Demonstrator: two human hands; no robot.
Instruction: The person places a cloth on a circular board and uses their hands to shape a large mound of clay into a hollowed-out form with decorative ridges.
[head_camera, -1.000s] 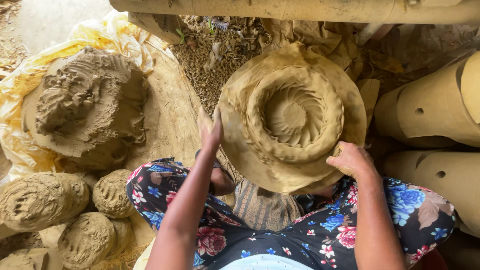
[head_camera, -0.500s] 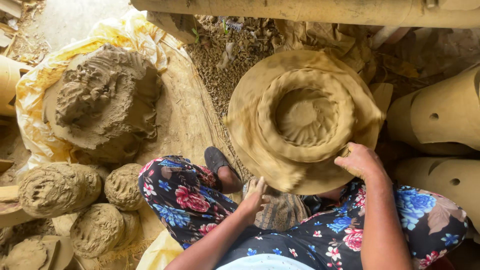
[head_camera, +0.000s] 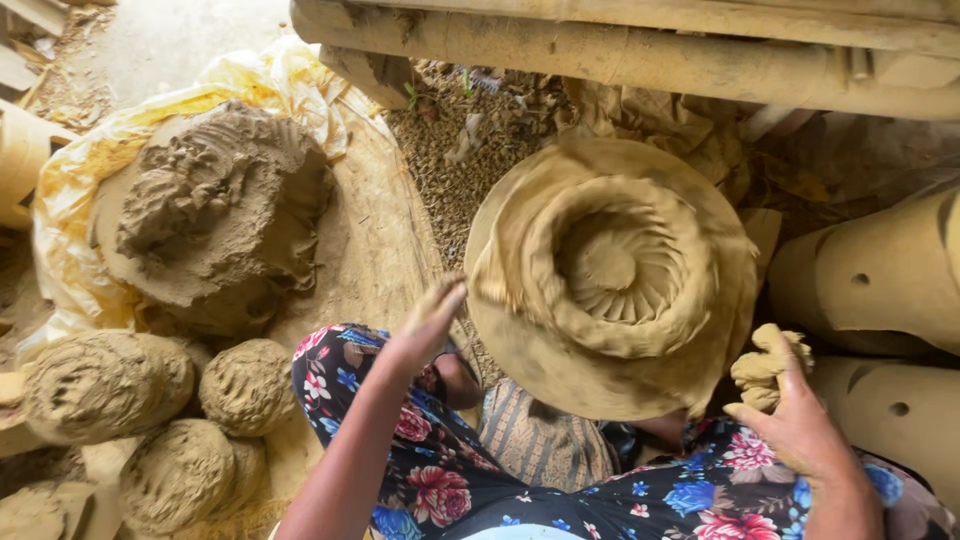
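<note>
A round clay form (head_camera: 610, 275) with a coiled, spiral-ridged hollow sits on a wheel just right of the frame's centre, blurred at its rim. The left hand (head_camera: 428, 322) hovers at the form's lower-left edge, fingers extended and apart, palm toward the clay, at or just short of the rim; the blur hides whether it touches. The right hand (head_camera: 790, 415) is at the lower right, just beside the form's lower-right edge, its fingers closed around a small lump of clay (head_camera: 765, 365). Both hands lie below the form in the frame, one on each side; the left is the nearer to its rim. A large clay mound (head_camera: 215, 215) on yellow plastic sheet (head_camera: 60, 240) fills the upper left, with clay balls (head_camera: 170, 420) at lower left. Tan cylinders (head_camera: 880, 275) lie at right.
</note>
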